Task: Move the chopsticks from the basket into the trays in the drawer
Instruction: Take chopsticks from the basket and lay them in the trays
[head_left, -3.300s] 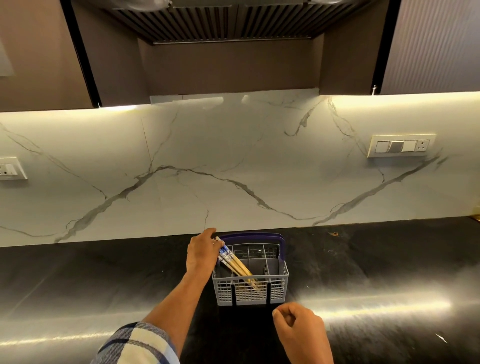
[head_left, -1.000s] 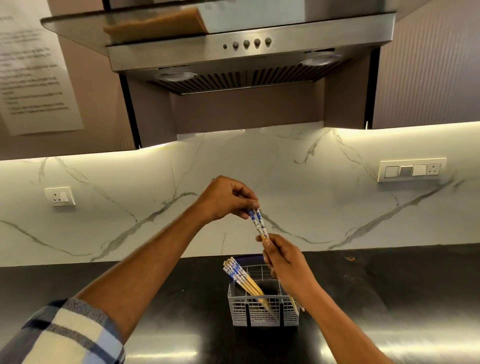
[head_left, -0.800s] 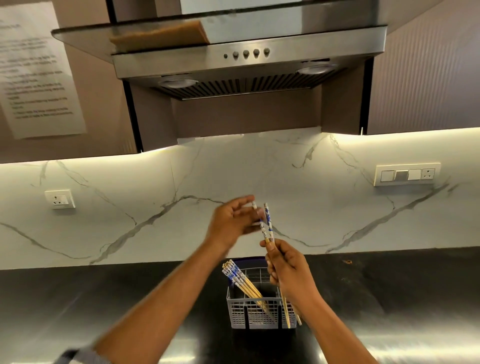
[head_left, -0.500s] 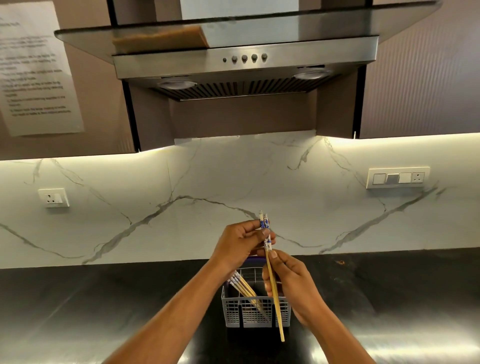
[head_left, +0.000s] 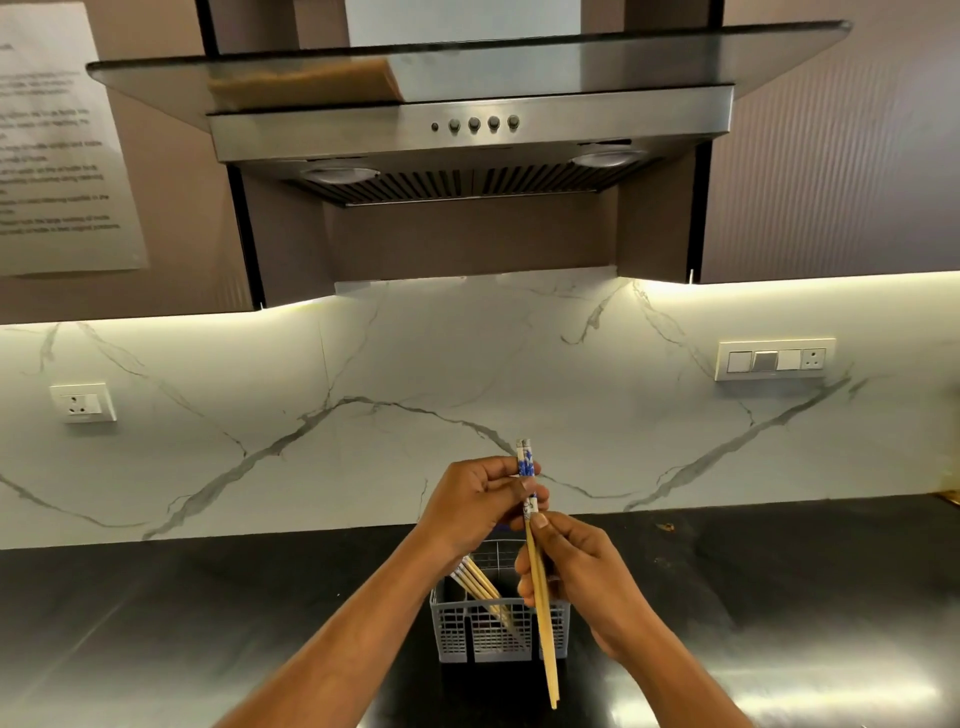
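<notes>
A pair of wooden chopsticks (head_left: 542, 613) with blue-and-white patterned tops hangs nearly upright above the counter. My left hand (head_left: 475, 499) pinches the patterned top end. Just below it, my right hand (head_left: 574, 569) grips the shafts. Behind my hands a grey plastic cutlery basket (head_left: 485, 631) stands on the black counter, with several more chopsticks (head_left: 478, 582) leaning in its left compartment. The drawer and its trays are out of view.
The black countertop (head_left: 208, 623) runs left and right of the basket. A marble backsplash (head_left: 363, 415) rises behind it, with a socket (head_left: 83, 402) on the left and a switch plate (head_left: 774, 359) on the right. A steel range hood (head_left: 467, 130) hangs overhead.
My left hand lifted a pair of chopsticks out of the basket and my right hand took hold of them. Both hands have since lowered slightly, with the pair held more upright.
</notes>
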